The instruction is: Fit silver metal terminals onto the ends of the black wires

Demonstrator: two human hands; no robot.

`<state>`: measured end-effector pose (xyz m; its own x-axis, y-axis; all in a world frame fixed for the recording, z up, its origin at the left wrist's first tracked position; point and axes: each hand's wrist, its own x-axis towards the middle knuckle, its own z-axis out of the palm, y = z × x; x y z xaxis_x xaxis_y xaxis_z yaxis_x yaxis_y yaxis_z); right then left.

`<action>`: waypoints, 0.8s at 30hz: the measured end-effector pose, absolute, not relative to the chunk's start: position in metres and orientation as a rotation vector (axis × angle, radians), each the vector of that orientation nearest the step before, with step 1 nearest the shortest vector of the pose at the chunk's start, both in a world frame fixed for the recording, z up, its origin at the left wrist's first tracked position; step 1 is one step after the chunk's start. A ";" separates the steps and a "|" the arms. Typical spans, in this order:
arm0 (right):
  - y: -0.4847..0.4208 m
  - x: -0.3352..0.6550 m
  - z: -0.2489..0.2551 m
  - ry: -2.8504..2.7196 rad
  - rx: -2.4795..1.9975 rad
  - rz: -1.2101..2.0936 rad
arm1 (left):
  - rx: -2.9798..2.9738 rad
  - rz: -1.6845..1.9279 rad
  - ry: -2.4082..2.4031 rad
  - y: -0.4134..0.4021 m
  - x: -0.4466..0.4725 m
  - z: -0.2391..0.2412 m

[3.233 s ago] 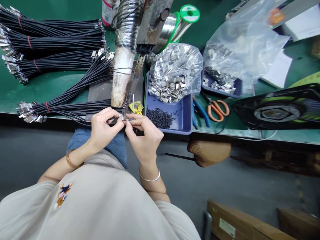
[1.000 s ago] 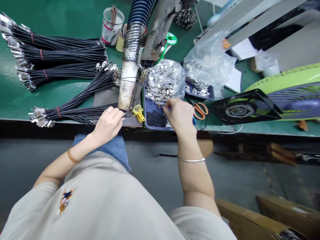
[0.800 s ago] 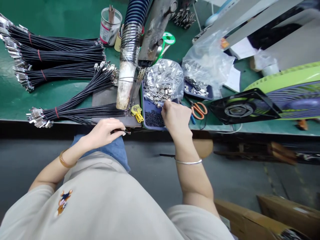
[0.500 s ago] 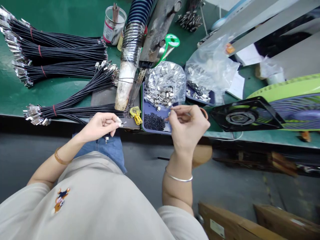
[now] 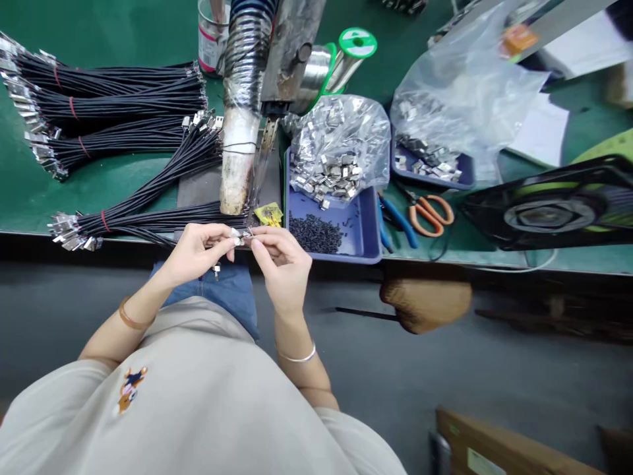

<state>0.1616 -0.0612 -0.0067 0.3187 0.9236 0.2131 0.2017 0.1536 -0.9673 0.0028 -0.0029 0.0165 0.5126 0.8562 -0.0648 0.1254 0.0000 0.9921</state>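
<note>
My left hand [image 5: 206, 249] is closed in a pinch at the bench edge, holding a cable end with a pale tip. A small metal connector [image 5: 216, 269] hangs just below its fingers. Facing it, my right hand [image 5: 281, 262] pinches a tiny piece hidden by the fingertips. The two sets of fingertips almost touch. Behind the hands lies a bundle of black cables [image 5: 198, 216]. To the right, a blue-purple tray [image 5: 363, 227] holds short black tubes [image 5: 315, 234] and a plastic bag [image 5: 363, 132] of metal connectors [image 5: 336, 177].
A taped fume hose [image 5: 238, 145] and a metal bracket [image 5: 287, 59] stand over the bench. More tied cables [image 5: 133, 102] lie left. Solder spools [image 5: 356, 49], blue-handled pliers [image 5: 399, 221], orange-handled scissors [image 5: 431, 216], a second tray [image 5: 467, 173] and a black fan [image 5: 548, 214] are right.
My right hand has come left from over the tray to meet my left hand's fingertips. My left hand stays nearly in place. The view has shifted, so the pliers and scissors now show.
</note>
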 end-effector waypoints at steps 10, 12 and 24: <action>-0.060 0.161 -0.012 -1.138 -1.314 0.779 | 1.559 0.668 0.860 -0.003 0.002 0.012; -0.062 0.161 -0.011 -1.180 -1.335 0.729 | 1.563 0.654 0.866 -0.004 0.002 0.011; -0.064 0.160 -0.014 -1.089 -1.313 0.869 | 1.770 0.693 0.827 -0.007 -0.002 0.008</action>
